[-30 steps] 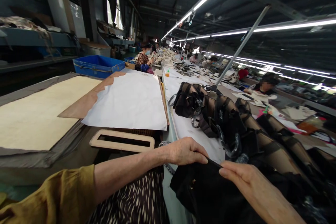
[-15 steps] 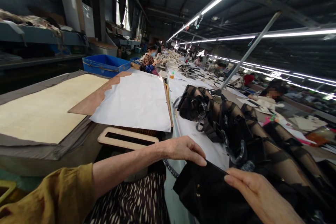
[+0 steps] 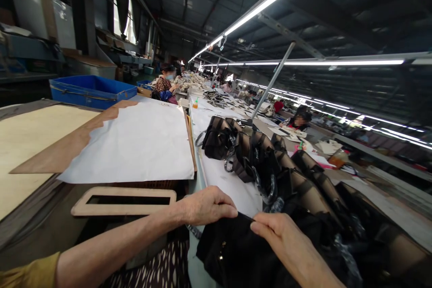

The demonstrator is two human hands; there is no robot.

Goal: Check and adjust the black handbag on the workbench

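Note:
A black bag (image 3: 236, 252) with small gold-coloured metal fittings lies at the table's near edge, in front of my body. My left hand (image 3: 211, 204) pinches its top edge between thumb and fingers. A short way to the right, my right hand (image 3: 276, 229) grips the same edge, so a short stretch of it runs taut between the two. The bag's lower part goes out of the picture at the bottom. Close by on the right stand several black handbags (image 3: 259, 153) with tan insides and plastic-wrapped handles.
On the left a white sheet (image 3: 141, 144) covers a brown board (image 3: 50, 157). Below it sits a pale frame with a long slot (image 3: 124, 201). A blue bin (image 3: 91, 92) stands behind. A small orange bottle (image 3: 195, 103) and cut pieces lie farther along the table. A co-worker (image 3: 166, 85) sits there.
My view has turned to the right, so the surroundings shift left. Both hands keep their hold on the bag's edge and are slightly closer together.

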